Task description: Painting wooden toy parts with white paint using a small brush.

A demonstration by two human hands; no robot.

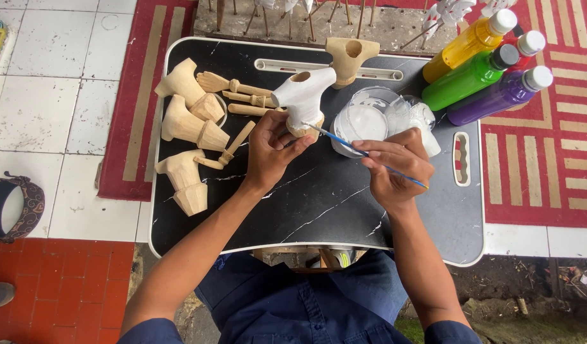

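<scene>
My left hand grips a carved wooden figure, mostly coated in white paint, by its unpainted base. My right hand holds a thin blue paintbrush; its tip touches the figure's lower edge. Just behind the brush stands a clear plastic cup of white paint on the black marbled tray table. A crumpled clear plastic bag lies against the cup.
Three unpainted carved bodies and small wooden parts lie on the tray's left. Another bare wooden piece stands at the back. Paint bottles, yellow, green, purple and red, lean at the right. Painted pieces on sticks stand behind.
</scene>
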